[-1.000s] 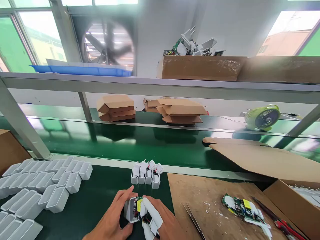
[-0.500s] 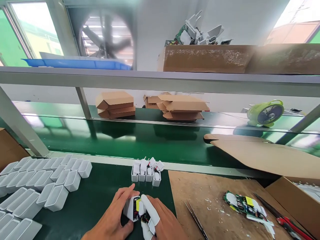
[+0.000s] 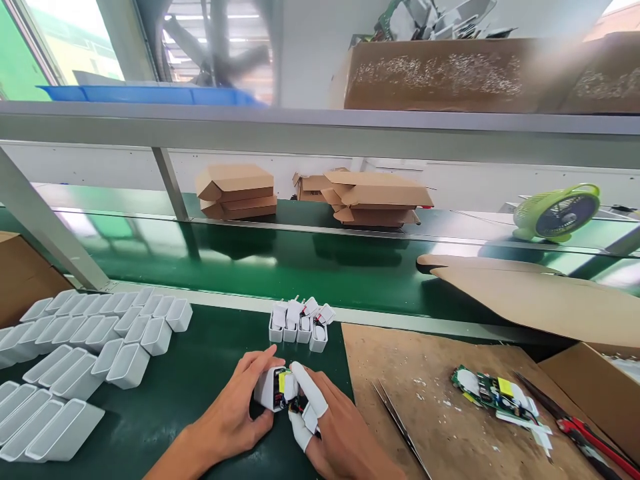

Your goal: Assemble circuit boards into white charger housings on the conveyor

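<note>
My left hand (image 3: pixel 231 412) is closed around a small white plastic case (image 3: pixel 265 389), thumb below and fingers above. In my right hand (image 3: pixel 343 427), whose thumb and forefinger wear white finger covers, a circuit board (image 3: pixel 287 385) with a yellow component is gripped. The board's left end sits at the open side of the case; how deep it goes inside cannot be made out. Just beyond my hands stand several filled white cases (image 3: pixel 303 327) with small parts poking out on top. To the left are rows of hollow white cases (image 3: pixel 127 363).
A brown board (image 3: pixel 430 413) on the right carries tweezers (image 3: pixel 400 423), a loose circuit board (image 3: pixel 500 397) and red-handled pliers (image 3: pixel 575 427). A cardboard box (image 3: pixel 595 387) borders it. Behind are a green belt (image 3: pixel 300 263), flat cartons (image 3: pixel 237 187), a green fan (image 3: pixel 557 213) and a shelf (image 3: pixel 300 137).
The view has tilted down, so the surroundings sit higher in it. Both hands keep the case and the circuit board together, with only a slight shift in how they are held.
</note>
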Available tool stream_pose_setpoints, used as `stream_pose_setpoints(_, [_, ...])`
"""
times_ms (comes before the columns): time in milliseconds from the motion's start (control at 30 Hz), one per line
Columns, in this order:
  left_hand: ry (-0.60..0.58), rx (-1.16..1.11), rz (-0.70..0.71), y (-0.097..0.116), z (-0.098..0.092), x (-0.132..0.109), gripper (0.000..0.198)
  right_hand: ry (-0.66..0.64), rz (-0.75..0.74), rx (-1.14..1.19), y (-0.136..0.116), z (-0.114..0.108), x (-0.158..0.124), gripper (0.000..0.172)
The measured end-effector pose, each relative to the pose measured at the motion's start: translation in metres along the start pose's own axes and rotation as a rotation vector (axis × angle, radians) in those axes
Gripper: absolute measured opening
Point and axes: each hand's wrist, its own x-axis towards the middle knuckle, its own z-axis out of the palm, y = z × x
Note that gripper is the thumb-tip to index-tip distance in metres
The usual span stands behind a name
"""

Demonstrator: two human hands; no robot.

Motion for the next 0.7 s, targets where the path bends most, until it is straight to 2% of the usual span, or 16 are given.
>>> stream_pose_setpoints(167, [0.017,-0.031,0.009,-0.003,0.002,-0.001,0.100,0.025,-0.055,-0.022,-0.002,-0.008,0.003,0.092])
stream_pose_setpoints(433, [0.024,-0.029,0.033,0.000,0.000,0.000,0.101,0.039,-0.112,-0.052,-0.001,-0.010,0.003,0.087])
stream_pose_setpoints(633, [0.003,-0.081,0.021,-0.001,0.006,0.001,0.097,-0.029,-0.028,0.028,-0.003,0.000,0.004,0.072])
stream_pose_setpoints(700, [-0.030,-0.113,0.001,-0.002,0.008,0.002,0.094,-0.022,0.007,0.087,-0.005,-0.002,0.006,0.073])
